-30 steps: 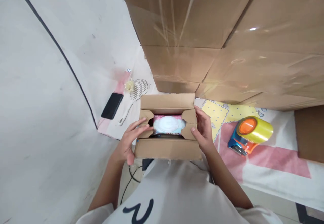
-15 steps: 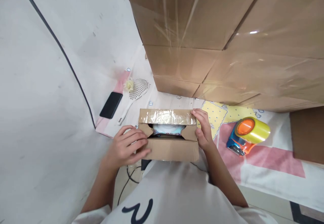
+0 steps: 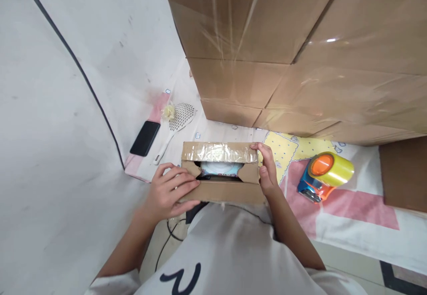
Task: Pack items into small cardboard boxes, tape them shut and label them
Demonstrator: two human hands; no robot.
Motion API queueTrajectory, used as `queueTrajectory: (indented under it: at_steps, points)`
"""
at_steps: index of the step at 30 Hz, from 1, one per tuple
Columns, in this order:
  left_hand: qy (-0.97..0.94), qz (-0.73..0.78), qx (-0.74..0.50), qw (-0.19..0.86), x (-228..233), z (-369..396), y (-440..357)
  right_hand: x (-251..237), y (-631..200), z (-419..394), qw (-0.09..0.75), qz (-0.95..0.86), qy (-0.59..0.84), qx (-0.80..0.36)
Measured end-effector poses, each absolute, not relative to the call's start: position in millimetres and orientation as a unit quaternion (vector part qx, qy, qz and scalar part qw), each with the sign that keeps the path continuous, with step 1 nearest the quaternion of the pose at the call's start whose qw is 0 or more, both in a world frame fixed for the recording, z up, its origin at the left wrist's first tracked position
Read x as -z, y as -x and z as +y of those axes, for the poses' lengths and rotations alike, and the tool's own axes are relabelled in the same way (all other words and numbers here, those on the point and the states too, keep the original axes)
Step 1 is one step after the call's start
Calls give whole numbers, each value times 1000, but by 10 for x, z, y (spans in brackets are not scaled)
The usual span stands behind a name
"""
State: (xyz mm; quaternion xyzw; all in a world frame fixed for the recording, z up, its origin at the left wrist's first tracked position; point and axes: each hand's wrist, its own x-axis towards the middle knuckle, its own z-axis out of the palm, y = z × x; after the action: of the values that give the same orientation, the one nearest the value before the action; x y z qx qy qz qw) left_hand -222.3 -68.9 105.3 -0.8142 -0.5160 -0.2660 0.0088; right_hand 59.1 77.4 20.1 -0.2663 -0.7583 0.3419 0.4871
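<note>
A small cardboard box (image 3: pixel 220 152) with shiny clear tape along its far side is between my hands, close to my body. Its top is partly open, with the end flaps folded in and the near flap (image 3: pixel 227 191) raised toward me. Inside lies a pack (image 3: pixel 222 168) in white and light blue; most of it is hidden. My left hand (image 3: pixel 171 191) grips the box's left end, fingers over the near flap. At the right end, my right hand (image 3: pixel 268 170) holds the box with its fingertips on the far corner.
Large taped cartons (image 3: pixel 240 79) stand along the back. To the right sits a tape dispenser (image 3: pixel 313 188) with a yellow tape roll (image 3: pixel 340 170). A black phone (image 3: pixel 145 138) and a white skimmer (image 3: pixel 182 116) lie at left, beside the wall (image 3: pixel 66 152) with its hanging black cable (image 3: pixel 83 74).
The near flap has tilted, looking narrower from above. My left fingers have shifted slightly right over it, toward the opening. My right hand stays at the box's right end.
</note>
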Motion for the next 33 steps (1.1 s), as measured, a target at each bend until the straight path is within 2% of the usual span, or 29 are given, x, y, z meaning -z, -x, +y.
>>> queueTrajectory:
  at_steps: [3, 5, 8, 12, 16, 18, 22, 24, 26, 28, 31, 33]
  points:
    - [664, -670, 333, -8, -931, -549, 2146, -176, -594, 767, 501, -749, 253, -352]
    - [559, -743, 360, -77, -830, -460, 2094, -159, -604, 769, 501, -750, 250, -353]
    - [487, -755, 391, -198, -720, -400, 2054, -142, -623, 782, 497, -755, 238, -356]
    - [465, -748, 408, -241, -682, -408, 2057, -139, -628, 791, 493, -759, 244, -348]
    - [487, -734, 417, -225, -662, -388, 2079, -190, -633, 738, 474, -772, 271, -325]
    - [500, -726, 422, -211, -642, -371, 2089, -256, -698, 690, 486, -773, 301, -276]
    - [531, -715, 430, -151, -631, -345, 2100, -413, -1136, 649, 635, -647, 416, -73]
    - [552, -706, 438, -69, -664, -340, 2083, -443, -1512, 689, 689, -537, 487, -1]
    - [594, -676, 432, 51, -724, -343, 2022, -409, -1918, 754, 689, -440, 575, -28]
    - [664, -624, 389, 135, -791, -351, 1901, -322, -2266, 817, 659, -358, 639, -169]
    - [757, -565, 300, 127, -851, -360, 1644, -169, -2534, 858, 588, -305, 654, -366]
    - [772, -561, 277, 116, -844, -349, 1510, -104, -2539, 849, 572, -331, 647, -380]
